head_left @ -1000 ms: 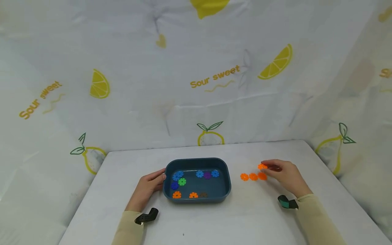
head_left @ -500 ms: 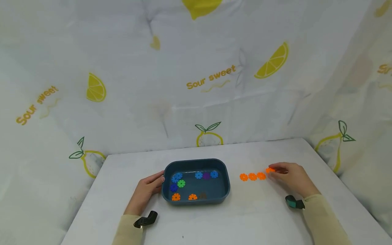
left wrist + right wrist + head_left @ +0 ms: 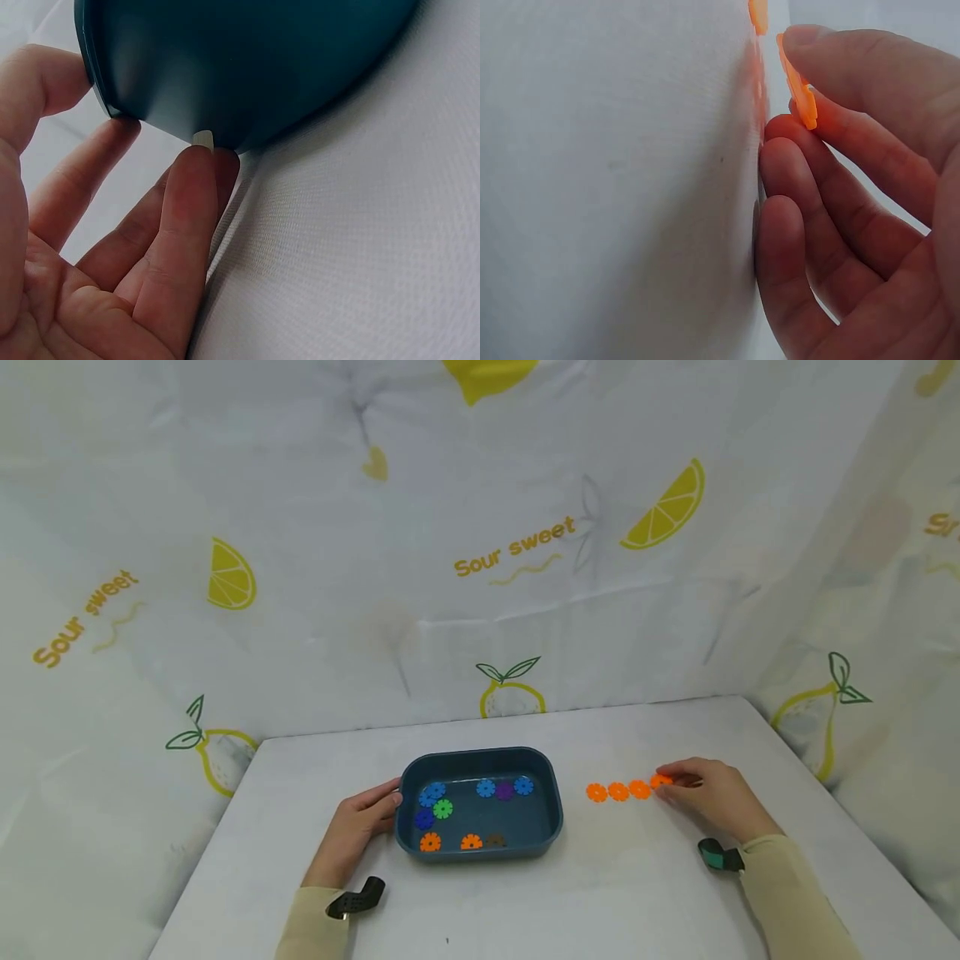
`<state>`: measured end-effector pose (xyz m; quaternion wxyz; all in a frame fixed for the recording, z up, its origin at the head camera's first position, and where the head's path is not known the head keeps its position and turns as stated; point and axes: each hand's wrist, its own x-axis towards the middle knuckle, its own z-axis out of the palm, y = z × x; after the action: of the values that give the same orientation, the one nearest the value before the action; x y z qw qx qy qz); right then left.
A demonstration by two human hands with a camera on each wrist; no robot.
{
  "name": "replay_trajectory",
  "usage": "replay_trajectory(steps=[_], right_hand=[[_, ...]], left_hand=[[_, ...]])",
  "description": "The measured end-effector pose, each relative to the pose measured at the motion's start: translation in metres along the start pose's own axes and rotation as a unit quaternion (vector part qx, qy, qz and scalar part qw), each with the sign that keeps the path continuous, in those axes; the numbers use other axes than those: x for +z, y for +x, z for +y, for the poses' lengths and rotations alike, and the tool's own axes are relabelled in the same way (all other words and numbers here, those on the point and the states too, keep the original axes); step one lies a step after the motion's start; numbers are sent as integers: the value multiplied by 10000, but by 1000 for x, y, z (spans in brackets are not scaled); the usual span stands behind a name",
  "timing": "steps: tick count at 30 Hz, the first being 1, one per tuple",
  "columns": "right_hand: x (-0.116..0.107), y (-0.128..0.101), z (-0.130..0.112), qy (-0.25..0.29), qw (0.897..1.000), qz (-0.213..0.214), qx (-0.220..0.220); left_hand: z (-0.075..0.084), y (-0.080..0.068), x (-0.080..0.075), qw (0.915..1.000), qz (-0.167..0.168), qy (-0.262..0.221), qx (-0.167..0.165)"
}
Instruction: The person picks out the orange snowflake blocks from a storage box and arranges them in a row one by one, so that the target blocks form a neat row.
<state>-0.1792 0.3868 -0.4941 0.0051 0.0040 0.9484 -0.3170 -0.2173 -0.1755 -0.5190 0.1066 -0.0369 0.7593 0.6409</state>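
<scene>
The right hand (image 3: pixel 712 797) pinches an orange disc (image 3: pixel 662 782) between thumb and fingers (image 3: pixel 832 90); in the right wrist view the disc (image 3: pixel 799 86) stands tilted on edge, its lower rim close to the white worktop (image 3: pixel 615 877), though whether it touches cannot be told. The other fingers of that hand lie against the cloth. The disc sits at the right end of a row of three orange discs (image 3: pixel 618 791) lying flat on the worktop, just beside the last of them. The left hand (image 3: pixel 360 831) rests with relaxed, nearly straight fingers (image 3: pixel 187 202) against the left end of a dark blue tray (image 3: pixel 480 758), the thumb at its rim and the fingertips touching the outer wall near the base; it does not curl round anything. The tray stands on the worktop between the two hands, left of the orange row and apart from it. Inside it lie small toothed discs: light blue ones (image 3: pixel 486 788), a purple one (image 3: pixel 504 790), a green one (image 3: pixel 443 809), a dark blue one (image 3: pixel 424 819), two orange ones (image 3: pixel 431 842) and a brown one (image 3: pixel 495 841). Both arms wear pale sleeves (image 3: pixel 787 893). A white cloth printed with lemons (image 3: pixel 663 510) hangs behind the worktop.
</scene>
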Motion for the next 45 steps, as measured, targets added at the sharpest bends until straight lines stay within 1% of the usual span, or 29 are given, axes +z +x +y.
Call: replay_trajectory(steps=[7,15,25,29,39,45], right_hand=[[2,-1,-1,43,10000,-9,58],[2,0,-4,-15,10000,69,-3],[4,1,-2,-35,9997,221,-120],[5,1,-3,-30,9998,186,-70],[4,1,-3,-52,9999,128,-83],[2,1,0,-95,9995,238,-159]], left_hand=[[-3,0,-1,10000,68,65,-15],[-4,3,-2,10000,32,-25,-34],[-4,3,-1,10000,59,63,-38],[-5,3,-1,9999,82,94,-72],[-1,-1,-1,10000,34,50,-32],[2,-1,0,10000,19,44,-41]])
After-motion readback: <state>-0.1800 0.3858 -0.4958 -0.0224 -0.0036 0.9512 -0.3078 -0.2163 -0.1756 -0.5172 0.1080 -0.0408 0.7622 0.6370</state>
